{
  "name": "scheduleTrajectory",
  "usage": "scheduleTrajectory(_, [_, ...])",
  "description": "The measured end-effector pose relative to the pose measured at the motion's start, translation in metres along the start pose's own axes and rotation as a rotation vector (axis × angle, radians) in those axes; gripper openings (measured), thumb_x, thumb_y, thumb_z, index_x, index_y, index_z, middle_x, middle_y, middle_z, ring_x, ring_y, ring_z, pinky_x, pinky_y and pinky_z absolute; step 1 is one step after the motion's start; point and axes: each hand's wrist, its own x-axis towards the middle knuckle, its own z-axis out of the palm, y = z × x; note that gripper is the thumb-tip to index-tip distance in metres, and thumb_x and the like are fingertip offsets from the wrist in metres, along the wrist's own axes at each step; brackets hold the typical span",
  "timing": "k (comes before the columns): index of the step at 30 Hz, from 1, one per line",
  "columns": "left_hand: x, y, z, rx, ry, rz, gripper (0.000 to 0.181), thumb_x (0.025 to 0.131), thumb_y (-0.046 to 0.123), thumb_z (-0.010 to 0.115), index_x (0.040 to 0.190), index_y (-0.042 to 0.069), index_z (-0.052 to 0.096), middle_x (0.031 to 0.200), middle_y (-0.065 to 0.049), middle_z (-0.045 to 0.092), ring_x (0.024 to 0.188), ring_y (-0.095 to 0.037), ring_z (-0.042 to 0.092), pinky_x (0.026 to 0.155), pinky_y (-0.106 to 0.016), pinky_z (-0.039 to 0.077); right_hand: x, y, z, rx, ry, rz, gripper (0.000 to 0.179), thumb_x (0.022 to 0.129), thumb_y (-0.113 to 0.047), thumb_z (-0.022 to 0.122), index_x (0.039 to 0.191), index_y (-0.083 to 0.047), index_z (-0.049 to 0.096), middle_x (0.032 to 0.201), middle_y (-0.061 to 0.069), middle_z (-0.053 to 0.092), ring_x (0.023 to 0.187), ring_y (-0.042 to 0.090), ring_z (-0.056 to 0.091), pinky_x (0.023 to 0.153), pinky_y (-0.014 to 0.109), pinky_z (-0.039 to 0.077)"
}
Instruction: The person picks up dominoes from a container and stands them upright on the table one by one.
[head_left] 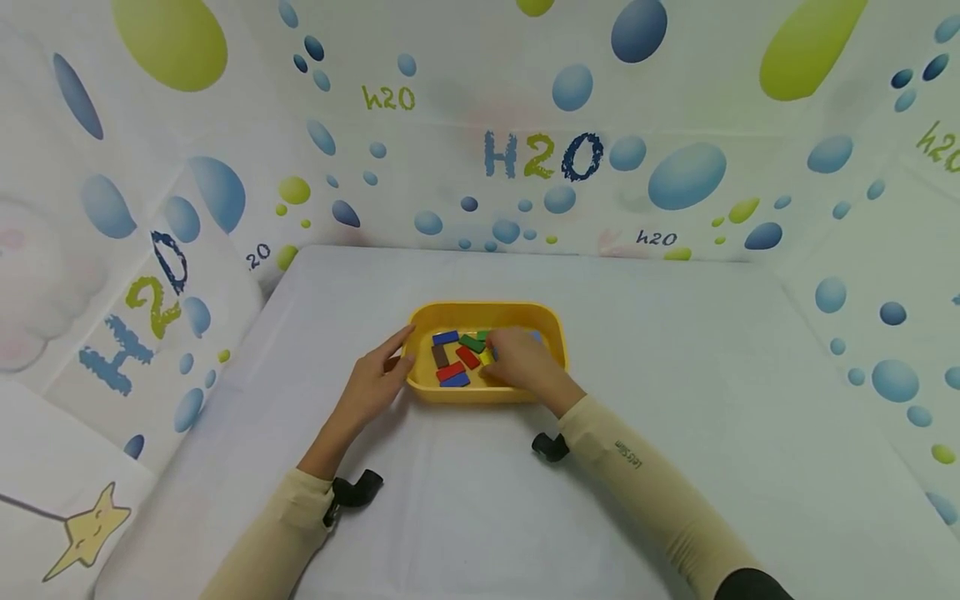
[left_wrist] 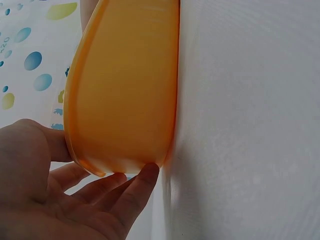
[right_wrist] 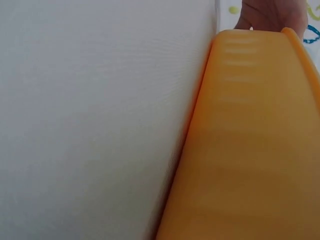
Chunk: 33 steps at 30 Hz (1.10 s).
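Observation:
A yellow plastic tray (head_left: pixel 487 397) with rounded corners sits on the white cloth in the head view. Flat coloured blocks lie in it, among them a brown block (head_left: pixel 439 357), a green block (head_left: pixel 472 342), a red block (head_left: pixel 468 357) and a blue block (head_left: pixel 445 337). My left hand (head_left: pixel 375 383) touches the tray's left end, its fingers spread and fairly straight against the outer wall, thumb near the rim in the left wrist view. My right hand (head_left: pixel 521 358) reaches down into the tray's right half among the blocks. Its fingertips are mostly hidden, so any hold there cannot be made out.
White cloth (head_left: pixel 675 375) covers the table around the tray. A printed backdrop (head_left: pixel 442 158) with blue and green bubbles rises behind and at both sides. Black wrist cameras, such as the left one (head_left: pixel 358 490), sit by the sleeve cuffs.

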Motion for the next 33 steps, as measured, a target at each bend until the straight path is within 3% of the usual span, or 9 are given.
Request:
scheduleTrajectory(9, [0.001, 0.0, 0.002, -0.001, -0.001, 0.01, 0.054, 0.108, 0.02, 0.053, 0.161, 0.015, 0.042, 0.16, -0.018, 0.042, 0.133, -0.042, 0.055, 0.103, -0.05, 0.05, -0.002, 0.0, 0.0, 0.022, -0.012, 0.016, 0.019, 0.092, -0.023, 0.081, 0.086, -0.008, 0.072, 0.075, 0.0, 0.064, 0.07, 0.018, 0.057, 0.063, 0.026, 0.048])
scheduleTrajectory(18, [-0.001, -0.001, 0.003, -0.001, -0.011, 0.008, 0.054, 0.108, 0.02, 0.053, 0.161, 0.014, 0.042, 0.161, -0.018, 0.041, 0.135, -0.042, 0.053, 0.105, -0.051, 0.049, -0.006, 0.002, 0.001, 0.062, 0.015, 0.005, 0.025, 0.088, -0.026, 0.085, 0.079, -0.01, 0.068, 0.073, 0.0, 0.061, 0.068, 0.018, 0.057, 0.058, 0.025, 0.045])
scheduleTrajectory(23, [-0.002, -0.003, 0.0, 0.011, -0.01, 0.002, 0.054, 0.109, 0.022, 0.053, 0.162, 0.016, 0.041, 0.161, -0.018, 0.041, 0.133, -0.043, 0.054, 0.104, -0.052, 0.05, -0.007, 0.002, 0.001, 0.111, 0.052, -0.004, 0.027, 0.089, -0.027, 0.083, 0.083, -0.008, 0.065, 0.073, 0.003, 0.058, 0.067, 0.019, 0.056, 0.057, 0.026, 0.043])
scheduleTrajectory(33, [0.0, -0.003, -0.001, 0.011, -0.015, 0.023, 0.055, 0.109, 0.021, 0.053, 0.162, 0.014, 0.041, 0.161, -0.018, 0.04, 0.134, -0.042, 0.053, 0.105, -0.052, 0.049, -0.01, 0.002, -0.008, 0.196, 0.122, 0.03, 0.021, 0.089, -0.021, 0.08, 0.093, -0.007, 0.066, 0.083, 0.005, 0.062, 0.077, 0.021, 0.059, 0.066, 0.028, 0.051])
